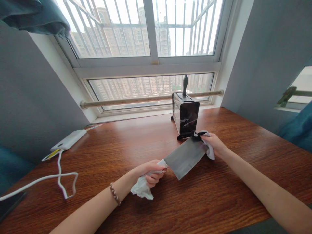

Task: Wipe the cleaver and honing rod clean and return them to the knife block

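A cleaver with a broad grey blade (186, 157) is held tilted above the wooden table, between my two hands. My right hand (215, 144) is closed around its handle end, with a white cloth (210, 153) bunched there; most of the handle is hidden. In my left hand (153, 174), the fingers pinch a crumpled white tissue (143, 188) at the blade's near left corner. Just behind the cleaver stands a black knife block (189, 117) with clear sides, and one black knife handle (185, 85) sticks up from it.
The brown wooden table (117, 139) reaches to a barred window. A white power strip (69, 140) lies at the left, with a white cable (59, 175) looping toward the table's left edge. A pale rail (136, 100) crosses the window behind the block.
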{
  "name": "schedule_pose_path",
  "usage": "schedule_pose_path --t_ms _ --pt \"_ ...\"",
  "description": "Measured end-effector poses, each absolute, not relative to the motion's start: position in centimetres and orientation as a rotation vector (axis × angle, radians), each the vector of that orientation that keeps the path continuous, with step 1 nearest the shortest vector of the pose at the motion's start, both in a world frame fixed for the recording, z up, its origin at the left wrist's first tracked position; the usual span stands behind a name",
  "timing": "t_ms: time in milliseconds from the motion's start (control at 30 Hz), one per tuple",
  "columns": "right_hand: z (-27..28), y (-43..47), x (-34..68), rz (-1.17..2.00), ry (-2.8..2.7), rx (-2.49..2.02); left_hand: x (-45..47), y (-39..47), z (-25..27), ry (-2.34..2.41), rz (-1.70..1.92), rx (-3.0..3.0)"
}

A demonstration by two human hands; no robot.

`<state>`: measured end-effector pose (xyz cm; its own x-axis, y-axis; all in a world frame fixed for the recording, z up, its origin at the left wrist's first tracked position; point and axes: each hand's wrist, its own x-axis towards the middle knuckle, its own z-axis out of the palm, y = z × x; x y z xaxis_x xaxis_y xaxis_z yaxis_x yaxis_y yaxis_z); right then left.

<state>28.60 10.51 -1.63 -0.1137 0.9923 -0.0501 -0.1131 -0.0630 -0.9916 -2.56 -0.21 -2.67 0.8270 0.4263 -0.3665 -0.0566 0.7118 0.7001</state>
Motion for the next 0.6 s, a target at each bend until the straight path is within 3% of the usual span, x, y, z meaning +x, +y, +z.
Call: schedule_pose_path --t_ms 600 --pt "-0.7 10.3 28.5 1.57 -0.659 -0.948 -2.3 0.1 -3.9 0.496 0.405 0.778"
